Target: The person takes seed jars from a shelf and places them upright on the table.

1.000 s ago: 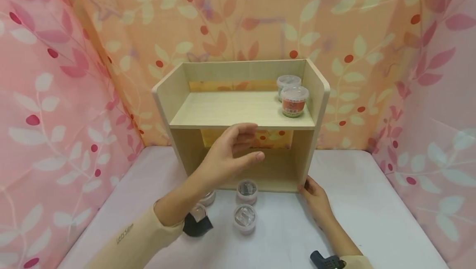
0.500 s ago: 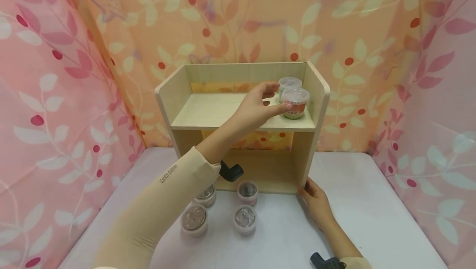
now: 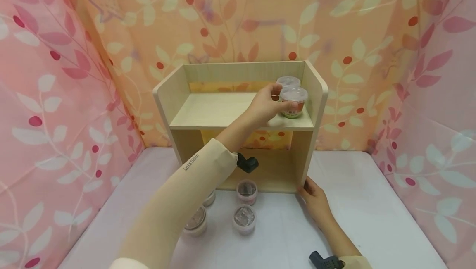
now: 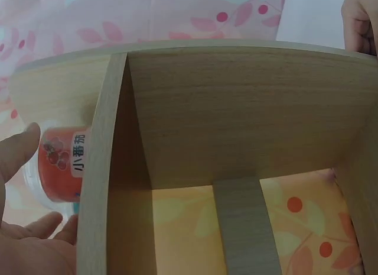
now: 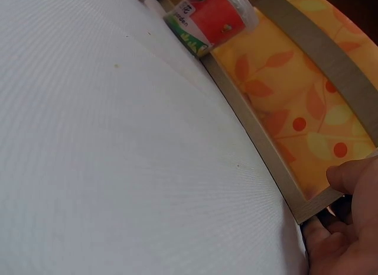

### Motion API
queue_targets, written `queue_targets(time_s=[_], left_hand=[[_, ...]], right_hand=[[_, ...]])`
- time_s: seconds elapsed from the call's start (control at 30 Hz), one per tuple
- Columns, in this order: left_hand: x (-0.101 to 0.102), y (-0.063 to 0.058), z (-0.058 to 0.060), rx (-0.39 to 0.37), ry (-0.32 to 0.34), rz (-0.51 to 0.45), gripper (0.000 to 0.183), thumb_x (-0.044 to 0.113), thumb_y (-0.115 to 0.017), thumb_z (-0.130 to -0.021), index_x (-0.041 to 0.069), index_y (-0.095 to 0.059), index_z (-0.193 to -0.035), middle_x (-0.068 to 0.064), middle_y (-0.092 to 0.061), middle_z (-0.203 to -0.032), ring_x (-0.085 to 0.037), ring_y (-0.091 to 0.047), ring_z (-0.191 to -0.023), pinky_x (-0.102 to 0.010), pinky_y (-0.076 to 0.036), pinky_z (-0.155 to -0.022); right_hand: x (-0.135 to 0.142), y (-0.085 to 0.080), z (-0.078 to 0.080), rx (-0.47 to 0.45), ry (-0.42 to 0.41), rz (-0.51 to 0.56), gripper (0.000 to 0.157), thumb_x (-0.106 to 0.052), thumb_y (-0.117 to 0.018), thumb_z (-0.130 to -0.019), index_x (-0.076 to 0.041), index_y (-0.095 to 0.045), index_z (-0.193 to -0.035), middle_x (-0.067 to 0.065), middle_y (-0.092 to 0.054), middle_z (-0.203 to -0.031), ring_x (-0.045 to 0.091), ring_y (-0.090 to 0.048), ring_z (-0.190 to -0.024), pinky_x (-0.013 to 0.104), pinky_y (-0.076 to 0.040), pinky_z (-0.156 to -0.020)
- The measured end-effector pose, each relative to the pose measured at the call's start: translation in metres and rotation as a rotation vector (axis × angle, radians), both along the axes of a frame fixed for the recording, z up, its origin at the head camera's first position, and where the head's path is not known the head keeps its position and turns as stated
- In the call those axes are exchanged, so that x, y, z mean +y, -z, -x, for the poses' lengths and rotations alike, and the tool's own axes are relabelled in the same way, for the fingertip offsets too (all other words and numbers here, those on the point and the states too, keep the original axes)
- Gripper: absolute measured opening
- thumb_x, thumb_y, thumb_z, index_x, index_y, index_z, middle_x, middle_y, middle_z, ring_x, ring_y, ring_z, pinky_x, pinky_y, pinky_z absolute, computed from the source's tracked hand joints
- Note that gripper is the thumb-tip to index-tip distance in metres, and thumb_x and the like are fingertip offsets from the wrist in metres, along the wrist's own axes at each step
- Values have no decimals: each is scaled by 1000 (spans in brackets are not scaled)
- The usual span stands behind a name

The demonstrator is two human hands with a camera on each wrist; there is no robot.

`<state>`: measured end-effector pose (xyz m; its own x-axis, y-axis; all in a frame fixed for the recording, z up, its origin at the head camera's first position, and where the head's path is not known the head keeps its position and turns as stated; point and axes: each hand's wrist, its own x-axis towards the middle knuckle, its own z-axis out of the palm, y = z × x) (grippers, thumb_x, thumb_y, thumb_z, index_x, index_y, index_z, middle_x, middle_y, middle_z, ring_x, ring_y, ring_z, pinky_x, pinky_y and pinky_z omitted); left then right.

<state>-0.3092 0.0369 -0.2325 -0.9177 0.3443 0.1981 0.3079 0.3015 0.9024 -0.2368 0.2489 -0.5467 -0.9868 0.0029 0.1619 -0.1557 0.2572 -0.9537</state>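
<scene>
A small two-tier wooden shelf (image 3: 238, 127) stands on the table. On its upper board, at the right, sits a clear-lidded tub with a red label (image 3: 293, 107), with a second clear-lidded tub (image 3: 288, 81) behind it. My left hand (image 3: 264, 105) reaches across to the red-labelled tub, thumb in front and fingers at its far left side. In the left wrist view, the thumb and fingers lie on either side of this tub (image 4: 60, 162) with slight gaps. My right hand (image 3: 315, 199) grips the shelf's lower right front corner; its thumb (image 5: 342, 175) lies on the panel edge.
Several lidded tubs stand on the white tabletop (image 3: 357, 203) before the shelf, including a front tub (image 3: 244, 219), one behind it (image 3: 247, 190) and a left one (image 3: 196, 221) partly hidden by my sleeve. Floral curtains (image 3: 238, 21) enclose the back and sides.
My left hand has risen from in front of the lower compartment and moved right to the red-labelled tub. My right hand stays at the shelf corner. The tubs have not visibly moved.
</scene>
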Motion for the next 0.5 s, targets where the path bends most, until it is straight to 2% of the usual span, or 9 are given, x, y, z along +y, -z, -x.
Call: queue_targets(time_s=[0.2,0.37,0.43,0.5], left_hand=[[3,1,3,-3,30,-46,74,29,-85,-86,6,-47,-146,-2,-60,-133,-14,-60,-120,-24,-50,-100],[7,1,1,-1,25,-42,77,31,-87,-84,7,-48,-146,0,-61,-130,-11,-59,-118,-24,-49,-100],[7,0,0,-8,15,-39,78,32,-88,-83,8,-48,-145,2,-61,-129,-11,-58,-117,-24,-49,-100],[6,0,-2,-9,11,-35,78,33,-88,-82,9,-49,-145,2,-61,-127,-12,-58,-117,-25,-49,-100]], right_hand=[[-1,-1,-1,-19,-5,14,59,-17,-62,-104,-3,-38,-157,22,-40,-159,36,-38,-148,5,-39,-97],[0,-4,-3,-33,-2,6,60,-19,-60,-105,-5,-37,-158,21,-38,-160,36,-37,-149,4,-38,-97],[-3,-13,-7,-42,-13,13,59,-16,-59,-105,-2,-36,-158,23,-37,-160,38,-35,-149,4,-38,-97],[-3,-12,-6,-37,-17,26,59,-15,-59,-105,-2,-36,-157,24,-37,-160,38,-35,-149,4,-39,-96]])
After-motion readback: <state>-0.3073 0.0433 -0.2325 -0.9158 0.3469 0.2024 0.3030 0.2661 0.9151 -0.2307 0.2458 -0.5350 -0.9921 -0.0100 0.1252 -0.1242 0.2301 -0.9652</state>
